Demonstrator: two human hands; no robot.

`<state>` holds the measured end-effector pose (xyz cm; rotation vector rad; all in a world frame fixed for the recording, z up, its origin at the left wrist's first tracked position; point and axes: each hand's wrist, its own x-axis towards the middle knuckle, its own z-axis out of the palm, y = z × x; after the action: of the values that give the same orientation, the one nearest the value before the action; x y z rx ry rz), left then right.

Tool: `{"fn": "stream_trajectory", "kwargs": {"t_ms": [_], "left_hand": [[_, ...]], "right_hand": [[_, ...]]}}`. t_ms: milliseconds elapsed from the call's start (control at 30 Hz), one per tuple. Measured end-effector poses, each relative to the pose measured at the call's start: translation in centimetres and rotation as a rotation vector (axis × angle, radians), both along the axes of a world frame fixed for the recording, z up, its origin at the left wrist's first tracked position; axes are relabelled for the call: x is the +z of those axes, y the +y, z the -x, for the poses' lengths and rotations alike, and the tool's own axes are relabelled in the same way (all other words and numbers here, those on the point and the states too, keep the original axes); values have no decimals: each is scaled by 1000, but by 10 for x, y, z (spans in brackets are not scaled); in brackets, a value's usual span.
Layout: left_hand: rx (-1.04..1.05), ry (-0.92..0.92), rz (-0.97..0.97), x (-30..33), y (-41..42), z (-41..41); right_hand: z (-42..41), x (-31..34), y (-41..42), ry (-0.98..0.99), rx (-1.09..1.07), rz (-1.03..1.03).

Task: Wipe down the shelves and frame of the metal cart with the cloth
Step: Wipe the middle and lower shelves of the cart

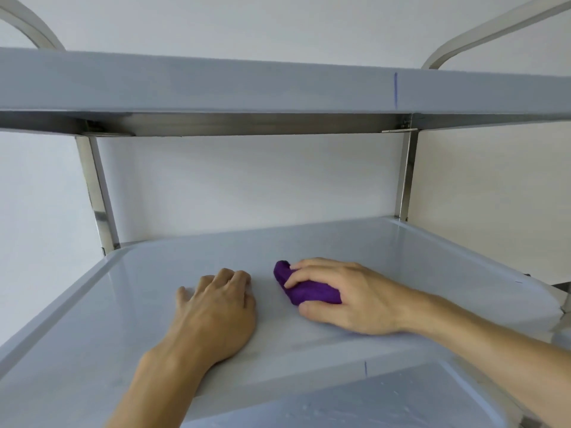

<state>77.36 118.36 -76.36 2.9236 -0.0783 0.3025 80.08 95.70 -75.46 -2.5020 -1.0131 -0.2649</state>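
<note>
The right hand (346,295), right of centre in the lower half of the frame, is closed over a bunched purple cloth (304,288), fingers curled across its top and thumb along its near side, pressing it onto the middle shelf (123,304); only the cloth's left end and a strip beneath the fingers show, the rest being hidden under the palm. The left hand (216,307), just left of the cloth and not touching it, lies palm down on the same shelf with fingers bent under, holding nothing. Both forearms run off the bottom edge of the frame. The shelf is a pale grey tray with a raised rim; a short blue pen line marks its near edge at lower centre, and a similar blue line marks the front of the top shelf (216,84) at upper right. No readable writing or brand appears. Steel posts (408,174) join the two shelves at left and right. Curved handles (482,29) at the top corners are cut off. A lower shelf (386,403) shows blurred at the bottom.
</note>
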Motion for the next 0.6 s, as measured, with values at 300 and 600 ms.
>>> {"fn": "stream_trajectory", "kwargs": {"t_ms": [300,600], "left_hand": [[-53,41,-21,-6,-3,-6],[-46,22,-29,-4,-1,-7]], "right_hand": [[-88,7,-72,166,-486,-43],[-130,5,69,67,-281,98]]}}
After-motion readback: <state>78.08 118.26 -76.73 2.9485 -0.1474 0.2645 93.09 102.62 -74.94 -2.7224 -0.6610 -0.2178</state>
